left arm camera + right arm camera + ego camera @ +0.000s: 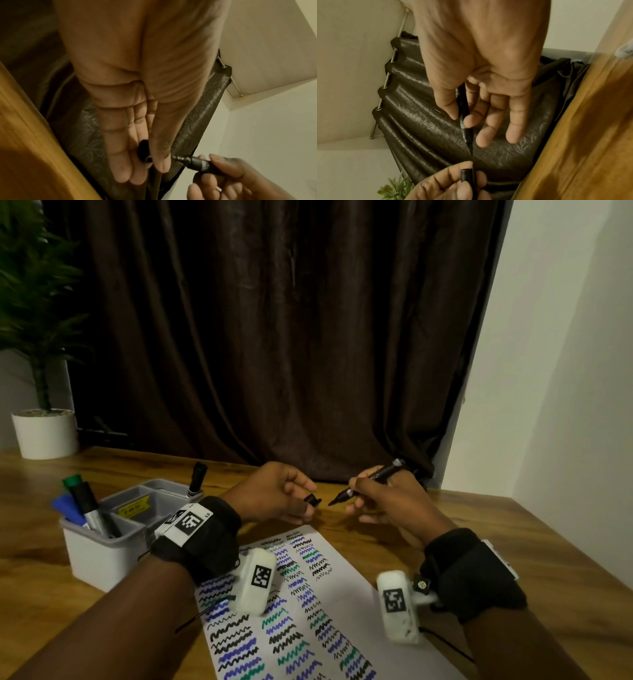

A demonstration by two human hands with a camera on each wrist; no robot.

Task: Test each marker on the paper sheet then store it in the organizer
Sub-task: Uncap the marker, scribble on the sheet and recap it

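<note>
My right hand (380,494) grips an uncapped black marker (371,479), its tip pointing left toward my left hand (284,494). That hand pinches the black cap (312,500) between thumb and fingers, its opening a short gap from the tip. The left wrist view shows the cap (145,152) and the marker tip (190,161) just beside it; the right wrist view shows the marker (465,121) above the cap (467,175). Both hands hover above the far end of the paper sheet (342,604), covered with squiggles. The grey organizer (113,529) stands to the left.
The organizer holds a green-capped marker (73,481), a blue one (66,506) and a black marker (197,477) in a back slot. A potted plant (42,433) stands far left. A dark curtain (274,337) hangs behind the wooden table (479,525).
</note>
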